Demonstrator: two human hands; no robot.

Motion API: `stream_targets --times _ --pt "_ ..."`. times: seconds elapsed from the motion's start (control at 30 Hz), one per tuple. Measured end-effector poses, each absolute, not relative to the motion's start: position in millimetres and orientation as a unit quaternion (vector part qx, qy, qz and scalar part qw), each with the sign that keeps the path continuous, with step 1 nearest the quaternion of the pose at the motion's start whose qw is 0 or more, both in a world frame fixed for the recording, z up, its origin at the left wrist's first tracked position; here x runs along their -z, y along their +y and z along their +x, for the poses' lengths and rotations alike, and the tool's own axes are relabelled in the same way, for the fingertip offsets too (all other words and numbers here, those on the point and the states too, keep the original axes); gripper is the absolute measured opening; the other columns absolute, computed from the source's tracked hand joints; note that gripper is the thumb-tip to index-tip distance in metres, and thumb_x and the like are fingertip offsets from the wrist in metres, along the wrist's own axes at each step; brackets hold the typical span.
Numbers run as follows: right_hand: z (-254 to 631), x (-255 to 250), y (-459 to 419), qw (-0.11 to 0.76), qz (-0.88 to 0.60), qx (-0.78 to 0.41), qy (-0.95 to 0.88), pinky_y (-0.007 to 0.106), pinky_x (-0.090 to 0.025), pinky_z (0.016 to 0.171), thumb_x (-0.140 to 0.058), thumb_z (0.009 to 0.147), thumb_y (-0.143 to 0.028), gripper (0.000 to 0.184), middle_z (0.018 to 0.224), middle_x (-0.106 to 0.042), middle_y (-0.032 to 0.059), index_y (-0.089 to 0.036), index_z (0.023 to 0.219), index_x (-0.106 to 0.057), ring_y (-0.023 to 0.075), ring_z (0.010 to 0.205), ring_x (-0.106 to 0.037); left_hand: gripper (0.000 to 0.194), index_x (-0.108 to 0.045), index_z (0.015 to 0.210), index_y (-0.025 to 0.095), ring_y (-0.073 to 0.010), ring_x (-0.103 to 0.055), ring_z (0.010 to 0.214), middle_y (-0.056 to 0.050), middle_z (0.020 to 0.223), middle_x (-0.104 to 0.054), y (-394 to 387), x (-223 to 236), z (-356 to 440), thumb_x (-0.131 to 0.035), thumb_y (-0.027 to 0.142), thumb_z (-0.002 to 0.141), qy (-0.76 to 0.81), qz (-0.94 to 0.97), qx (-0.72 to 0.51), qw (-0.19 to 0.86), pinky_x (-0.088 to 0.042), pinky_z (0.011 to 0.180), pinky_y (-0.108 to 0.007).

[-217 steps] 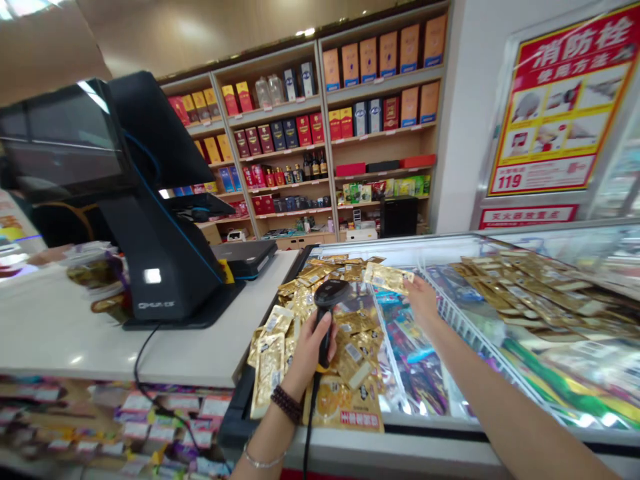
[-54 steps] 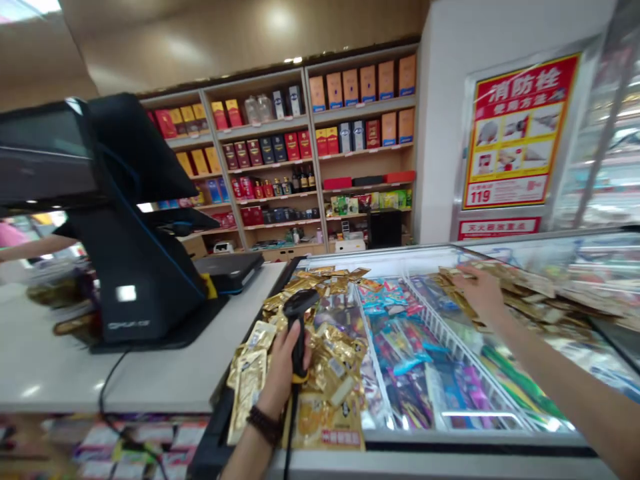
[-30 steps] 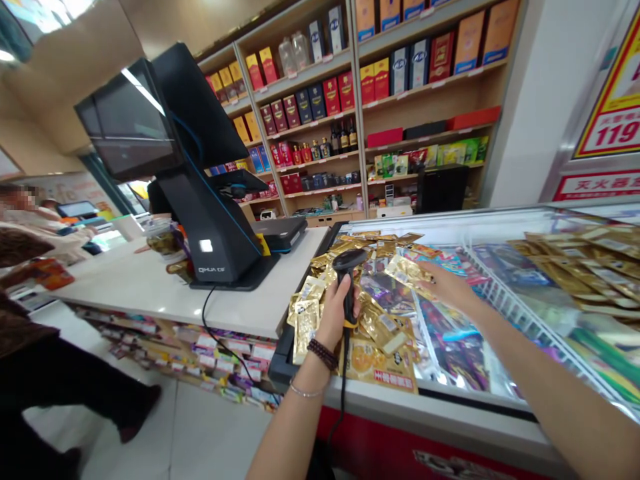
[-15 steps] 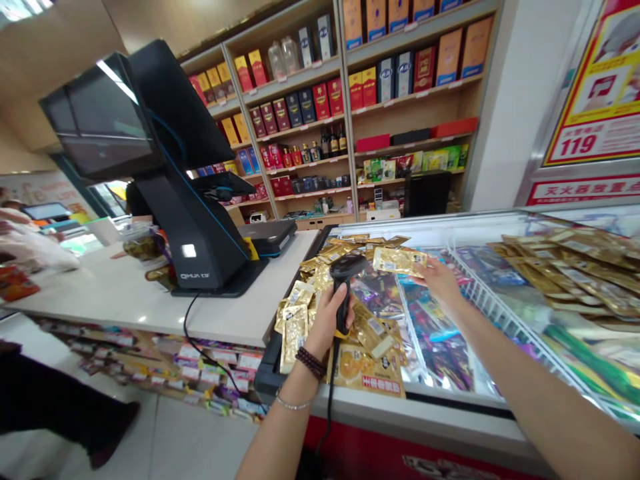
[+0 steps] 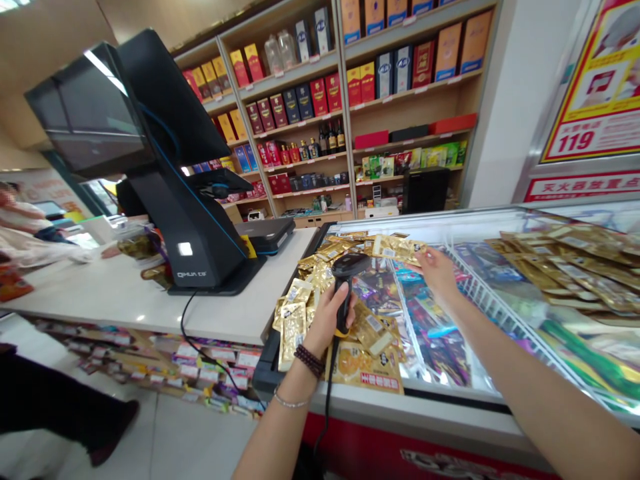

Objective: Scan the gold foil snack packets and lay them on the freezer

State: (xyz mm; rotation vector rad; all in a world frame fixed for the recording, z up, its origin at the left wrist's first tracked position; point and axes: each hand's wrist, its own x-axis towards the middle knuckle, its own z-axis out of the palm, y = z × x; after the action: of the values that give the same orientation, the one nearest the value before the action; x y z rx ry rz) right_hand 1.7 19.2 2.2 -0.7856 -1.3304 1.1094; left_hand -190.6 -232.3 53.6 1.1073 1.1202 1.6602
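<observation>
My left hand (image 5: 327, 321) is shut around the grip of a black corded barcode scanner (image 5: 345, 283), and its head points forward and up. Beneath it, a heap of gold foil sachets (image 5: 313, 293) lies on the glass lid of a chest freezer (image 5: 430, 320). My right hand (image 5: 439, 275) reaches across the freezer's divider rail and pinches a gold foil packet (image 5: 397, 248) at the edge of that heap. A larger orange-printed gold packet (image 5: 365, 370) lies near the front of the heap.
A black POS terminal (image 5: 185, 220) stands on the white counter (image 5: 125, 300), with a grey laptop (image 5: 265, 235) behind it. Another pile of gold packets (image 5: 565, 267) lies on the freezer's right side. Boxed liquor fills the wooden shelves (image 5: 325, 107) behind. A person (image 5: 20, 230) stands far left.
Over the last seconds my right hand has moved left from the right-hand pile, carrying a gold packet, to the left heap. My head has turned left, shifting the whole view.
</observation>
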Motion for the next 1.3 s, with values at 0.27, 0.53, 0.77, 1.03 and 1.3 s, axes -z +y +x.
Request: stream_targets --times 0.27,0.53,0.77,1.03,1.3 --pt "3.3 -3.1 18.9 0.580 -0.341 -0.478 -0.564 0.066 -0.073 0.098 -0.081 0.081 -0.062 0.046 0.100 -0.085 0.0095 -0.028 0.110 -0.073 0.0401 0.108 -0.085 0.073 -0.065 0.099 0.019 -0.0051 -0.048 0.042 0.005 0.074 -0.063 -234.3 -56.8 -189.1 -0.089 0.085 0.078 0.444 0.445 -0.659 0.413 -0.032 0.041 -0.021" --pt "0.4 -5.5 15.0 0.586 -0.339 -0.475 -0.562 0.063 -0.075 0.095 -0.081 0.080 -0.059 0.039 0.095 -0.083 0.0056 -0.029 0.103 -0.070 0.0369 0.103 -0.085 0.069 -0.061 0.094 0.021 -0.0051 -0.048 0.043 0.005 0.076 -0.062 -234.3 -55.8 -189.0 -0.087 0.084 0.081 0.446 0.450 -0.655 0.412 -0.032 0.041 -0.021" --pt "0.2 -6.1 14.0 0.584 -0.328 -0.477 -0.568 0.064 -0.075 0.095 -0.082 0.079 -0.061 0.039 0.092 -0.083 0.0056 -0.030 0.098 -0.068 0.0380 0.103 -0.085 0.071 -0.062 0.096 0.021 -0.0056 -0.049 0.042 0.005 0.074 -0.062 -232.7 -54.2 -190.4 -0.089 0.085 0.079 0.441 0.449 -0.657 0.414 -0.031 0.040 -0.021" --pt "0.4 -4.9 14.5 0.587 -0.322 -0.500 -0.550 0.065 -0.074 0.098 -0.086 0.075 -0.058 0.041 0.094 -0.085 0.0057 -0.029 0.099 -0.069 0.0384 0.102 -0.086 0.070 -0.062 0.094 0.020 -0.0051 -0.048 0.043 0.005 0.075 -0.062 -231.9 -54.4 -190.8 -0.088 0.084 0.080 0.441 0.447 -0.658 0.416 -0.032 0.041 -0.020" --pt "21.0 0.0 26.1 0.600 -0.436 -0.436 -0.510 0.053 -0.074 0.081 -0.074 0.079 -0.074 0.051 0.085 -0.081 0.0064 -0.028 0.101 -0.072 0.0364 0.096 -0.084 0.071 -0.064 0.091 0.019 -0.0049 -0.045 0.041 0.004 0.072 -0.062 -232.0 -53.1 -189.6 -0.090 0.083 0.078 0.465 0.429 -0.664 0.398 -0.030 0.041 -0.020"
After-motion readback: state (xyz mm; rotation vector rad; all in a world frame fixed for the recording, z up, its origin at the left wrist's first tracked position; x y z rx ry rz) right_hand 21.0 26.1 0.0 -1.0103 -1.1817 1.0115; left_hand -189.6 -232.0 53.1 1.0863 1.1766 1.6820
